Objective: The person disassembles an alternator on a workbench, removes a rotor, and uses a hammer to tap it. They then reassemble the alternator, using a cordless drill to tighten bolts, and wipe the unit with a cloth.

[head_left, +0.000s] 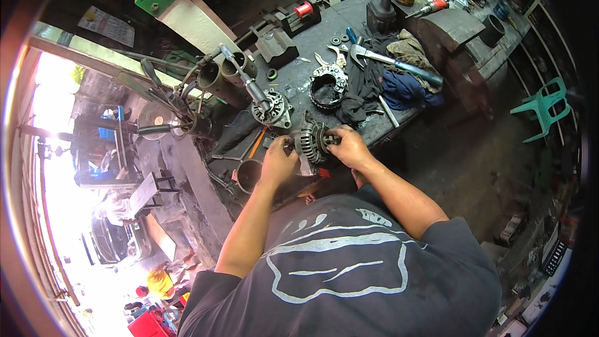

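Observation:
At the near edge of the workbench, I hold a ribbed metal alternator part between both hands. My left hand is closed on its left side, with the fingertips partly hidden. My right hand grips the shaft end on the right. Just beyond lies a silver alternator housing with a grey cylindrical tool standing over it. Farther right rests a round alternator stator with a dark hollow centre. A claw hammer lies across dark rags beside it.
Metal cups and a hose bundle stand at the bench's left edge. A round can sits by my left forearm. A bench vise is mounted at the far right. Beyond the bench, a green plastic stool stands on the floor.

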A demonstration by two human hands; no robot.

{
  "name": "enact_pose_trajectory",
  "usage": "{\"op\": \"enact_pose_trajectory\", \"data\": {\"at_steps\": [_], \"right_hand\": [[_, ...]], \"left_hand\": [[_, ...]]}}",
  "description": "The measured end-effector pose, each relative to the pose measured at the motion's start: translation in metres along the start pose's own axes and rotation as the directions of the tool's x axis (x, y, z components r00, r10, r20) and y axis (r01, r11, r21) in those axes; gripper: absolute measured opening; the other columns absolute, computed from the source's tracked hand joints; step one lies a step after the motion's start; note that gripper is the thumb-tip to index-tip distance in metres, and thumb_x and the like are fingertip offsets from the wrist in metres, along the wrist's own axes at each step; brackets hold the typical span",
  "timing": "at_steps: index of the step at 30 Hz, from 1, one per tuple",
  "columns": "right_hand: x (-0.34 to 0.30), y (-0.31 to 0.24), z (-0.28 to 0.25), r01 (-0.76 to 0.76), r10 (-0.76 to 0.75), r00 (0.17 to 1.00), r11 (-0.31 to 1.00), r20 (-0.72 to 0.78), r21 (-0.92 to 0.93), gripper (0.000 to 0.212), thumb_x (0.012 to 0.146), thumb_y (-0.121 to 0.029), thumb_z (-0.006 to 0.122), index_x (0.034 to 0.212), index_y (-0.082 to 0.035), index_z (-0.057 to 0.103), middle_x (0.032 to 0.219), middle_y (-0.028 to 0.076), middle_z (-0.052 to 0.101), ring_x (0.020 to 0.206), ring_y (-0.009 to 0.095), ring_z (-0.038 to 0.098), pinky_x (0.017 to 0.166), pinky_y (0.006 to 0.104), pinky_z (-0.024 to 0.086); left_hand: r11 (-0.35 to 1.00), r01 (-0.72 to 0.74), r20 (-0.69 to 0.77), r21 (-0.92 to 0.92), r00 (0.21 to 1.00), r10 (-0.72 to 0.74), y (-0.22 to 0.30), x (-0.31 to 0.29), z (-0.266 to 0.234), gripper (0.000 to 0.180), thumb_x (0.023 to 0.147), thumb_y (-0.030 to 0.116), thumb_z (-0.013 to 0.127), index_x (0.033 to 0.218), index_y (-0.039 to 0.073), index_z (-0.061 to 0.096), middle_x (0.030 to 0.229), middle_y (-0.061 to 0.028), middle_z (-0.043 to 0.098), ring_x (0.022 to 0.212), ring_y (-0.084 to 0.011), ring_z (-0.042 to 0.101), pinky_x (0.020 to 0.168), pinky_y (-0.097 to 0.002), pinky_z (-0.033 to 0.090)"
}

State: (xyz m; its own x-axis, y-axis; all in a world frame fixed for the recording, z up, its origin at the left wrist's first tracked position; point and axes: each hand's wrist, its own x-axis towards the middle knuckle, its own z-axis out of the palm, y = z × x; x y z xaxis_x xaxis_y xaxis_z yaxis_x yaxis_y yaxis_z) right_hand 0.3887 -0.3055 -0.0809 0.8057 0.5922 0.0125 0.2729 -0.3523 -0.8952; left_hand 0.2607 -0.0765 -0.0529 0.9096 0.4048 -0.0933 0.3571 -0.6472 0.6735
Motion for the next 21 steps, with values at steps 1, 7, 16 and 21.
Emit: {"op": "enact_pose_trajectory", "data": {"at_steps": [1, 7, 16, 21], "right_hand": [[-0.001, 0.001, 0.001, 0.002, -0.002, 1.000, 1.000, -0.015, 0.003, 0.036, 0.089, -0.008, 0.079, 0.125, -0.002, 0.079, 0.116, 0.022, 0.075, 0.111, 0.041, 0.073, 0.098, 0.0472, 0.059], [-0.004, 0.008, 0.003, 0.075, -0.078, 0.995, 0.996, -0.069, -0.045, 0.036, 0.089, -0.010, 0.080, 0.124, 0.000, 0.079, 0.115, 0.022, 0.076, 0.109, 0.041, 0.074, 0.097, 0.0468, 0.059], [0.004, 0.004, -0.004, -0.094, 0.094, 0.996, 0.991, 0.000, -0.094, 0.038, 0.097, -0.031, 0.082, 0.107, 0.006, 0.079, 0.101, 0.031, 0.078, 0.100, 0.048, 0.076, 0.091, 0.0530, 0.060], [0.008, 0.000, 0.006, -0.052, 0.048, 0.999, 0.968, -0.023, -0.245, 0.050, 0.109, -0.040, 0.065, 0.089, 0.005, 0.073, 0.089, 0.033, 0.073, 0.090, 0.055, 0.071, 0.084, 0.0610, 0.055]], "left_hand": [[1.000, 0.020, 0.008, -0.012, 1.000, -0.020, 0.000, 0.000, 0.000, 0.040, 0.093, 0.014, 0.074, 0.130, 0.000, 0.069, 0.131, -0.0219, 0.072, 0.121, -0.0381, 0.072, 0.106, -0.0443, 0.056], [0.994, 0.074, 0.027, -0.082, 0.997, -0.072, -0.001, -0.001, 0.000, 0.040, 0.093, 0.015, 0.074, 0.129, 0.000, 0.070, 0.130, -0.0222, 0.073, 0.121, -0.0377, 0.072, 0.107, -0.0445, 0.055], [0.999, 0.045, 0.034, 0.025, 0.998, -0.046, -0.005, 0.001, 0.000, 0.043, 0.095, 0.020, 0.073, 0.133, 0.001, 0.069, 0.137, -0.0224, 0.071, 0.130, -0.0405, 0.067, 0.112, -0.0466, 0.053], [0.999, -0.015, 0.003, 0.043, 1.000, 0.015, -0.008, 0.002, 0.001, 0.043, 0.096, 0.017, 0.071, 0.135, -0.001, 0.068, 0.132, -0.0234, 0.072, 0.122, -0.0405, 0.071, 0.106, -0.0457, 0.055]]}}
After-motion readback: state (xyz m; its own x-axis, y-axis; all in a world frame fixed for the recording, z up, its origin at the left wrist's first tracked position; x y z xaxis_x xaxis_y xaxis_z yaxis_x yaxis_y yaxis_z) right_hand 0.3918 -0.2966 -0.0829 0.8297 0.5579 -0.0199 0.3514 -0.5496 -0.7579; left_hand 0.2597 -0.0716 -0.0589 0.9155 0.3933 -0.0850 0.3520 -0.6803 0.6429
